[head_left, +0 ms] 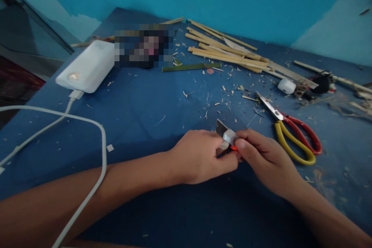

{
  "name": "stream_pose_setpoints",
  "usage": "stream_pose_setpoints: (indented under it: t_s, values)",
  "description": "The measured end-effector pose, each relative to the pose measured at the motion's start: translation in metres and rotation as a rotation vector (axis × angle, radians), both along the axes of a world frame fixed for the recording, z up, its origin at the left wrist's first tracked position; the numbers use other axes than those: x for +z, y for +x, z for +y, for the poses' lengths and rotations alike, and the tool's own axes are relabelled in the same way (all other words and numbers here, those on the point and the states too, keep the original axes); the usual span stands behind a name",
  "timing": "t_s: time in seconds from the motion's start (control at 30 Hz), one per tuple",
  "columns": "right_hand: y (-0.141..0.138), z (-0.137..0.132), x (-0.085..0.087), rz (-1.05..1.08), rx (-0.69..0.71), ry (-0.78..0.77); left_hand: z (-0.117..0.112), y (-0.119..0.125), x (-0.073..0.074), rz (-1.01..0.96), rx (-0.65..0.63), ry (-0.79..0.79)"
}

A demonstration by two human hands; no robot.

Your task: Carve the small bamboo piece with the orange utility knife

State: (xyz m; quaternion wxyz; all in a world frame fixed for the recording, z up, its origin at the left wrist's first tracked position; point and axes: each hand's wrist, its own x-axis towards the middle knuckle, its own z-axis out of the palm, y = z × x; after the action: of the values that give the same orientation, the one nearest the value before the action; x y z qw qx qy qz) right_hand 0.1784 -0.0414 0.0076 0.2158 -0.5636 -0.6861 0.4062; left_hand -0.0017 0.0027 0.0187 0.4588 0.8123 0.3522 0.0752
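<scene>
In my right hand (267,159) is a utility knife (230,136) with a metal tip and a bit of orange; its dark blade points up and left. My left hand (200,157) is closed right beside it, thumb and fingers bent together. A small brownish piece (222,148) shows between the left thumb and forefinger, under the knife; its kind is hard to make out. The two hands meet at the fingertips above the blue table (139,104). Just right of them lie scissors (280,118) with one red and one yellow handle, slightly apart.
Split bamboo sticks (229,48) lie in a bundle at the back, near a green bamboo strip (192,67). Shavings are scattered around. A white power bank (87,66) sits left, its white cable (103,135) crossing my left forearm. A white earbud case (286,85) lies right.
</scene>
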Motion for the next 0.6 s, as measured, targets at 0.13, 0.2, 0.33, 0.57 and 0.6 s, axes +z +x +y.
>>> stream_pose_setpoints:
  t_s: [0.13, 0.2, 0.33, 0.57, 0.6]
  values:
    - [-0.0001, -0.0004, -0.0004, -0.001, 0.003, -0.004, 0.0005, -0.0002, 0.0009, -0.005, -0.002, -0.002]
    - [0.0000, -0.0004, -0.0002, -0.010, 0.006, 0.002, 0.0009, -0.0007, 0.0014, -0.005, -0.003, 0.001]
    - [0.0002, -0.0007, 0.0008, -0.015, 0.012, 0.015, 0.0002, -0.0008, -0.0010, -0.008, -0.002, 0.012]
    - [0.0003, 0.0002, 0.0004, -0.024, 0.010, 0.024, -0.0014, 0.0007, -0.0047, -0.011, 0.012, 0.062]
    - [0.0003, 0.0004, 0.0003, -0.021, 0.010, 0.024, -0.0010, 0.0006, -0.0038, -0.009, 0.001, 0.052]
